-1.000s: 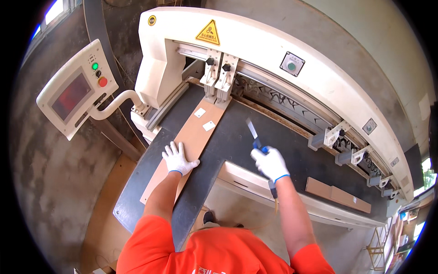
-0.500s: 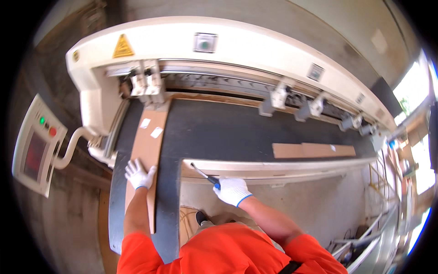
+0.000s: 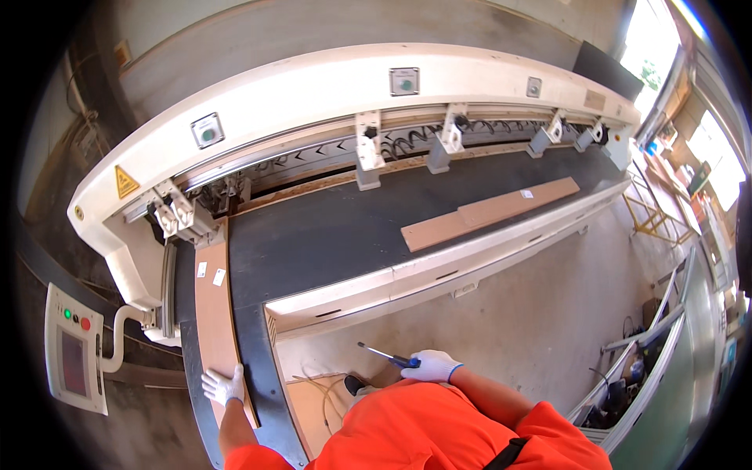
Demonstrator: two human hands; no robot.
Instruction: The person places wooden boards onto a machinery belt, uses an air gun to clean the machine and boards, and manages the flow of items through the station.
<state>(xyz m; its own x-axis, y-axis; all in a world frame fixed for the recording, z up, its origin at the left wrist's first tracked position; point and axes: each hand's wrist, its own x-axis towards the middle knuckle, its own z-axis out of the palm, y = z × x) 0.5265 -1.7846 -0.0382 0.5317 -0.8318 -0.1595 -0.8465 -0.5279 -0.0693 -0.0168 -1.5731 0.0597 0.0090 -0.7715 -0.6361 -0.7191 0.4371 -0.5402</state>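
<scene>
My left hand [image 3: 224,385], in a white glove, lies with fingers spread on the near end of a long brown board [image 3: 213,313]. Two white labels [image 3: 210,273] are stuck on this board, and its far end is under the machine's clamp heads [image 3: 184,218] at the left. In my gloved right hand [image 3: 435,366] is a screwdriver [image 3: 403,361] with a blue and black handle. Its thin metal shaft points to the left, in front of my body and apart from the machine.
Two overlapping brown boards [image 3: 493,213] lie on the dark machine table [image 3: 313,235]. Beyond them stand several clamp heads [image 3: 445,141] under a white beam [image 3: 313,82]. A control panel [image 3: 74,348] stands at the left. A hose [image 3: 323,392] lies by my foot; metal frames [image 3: 627,352] stand at the right.
The view has swung to the right, so the machine appears tilted and farther left. My right hand with the screwdriver has drawn back toward my body. My left hand is still flat on the board.
</scene>
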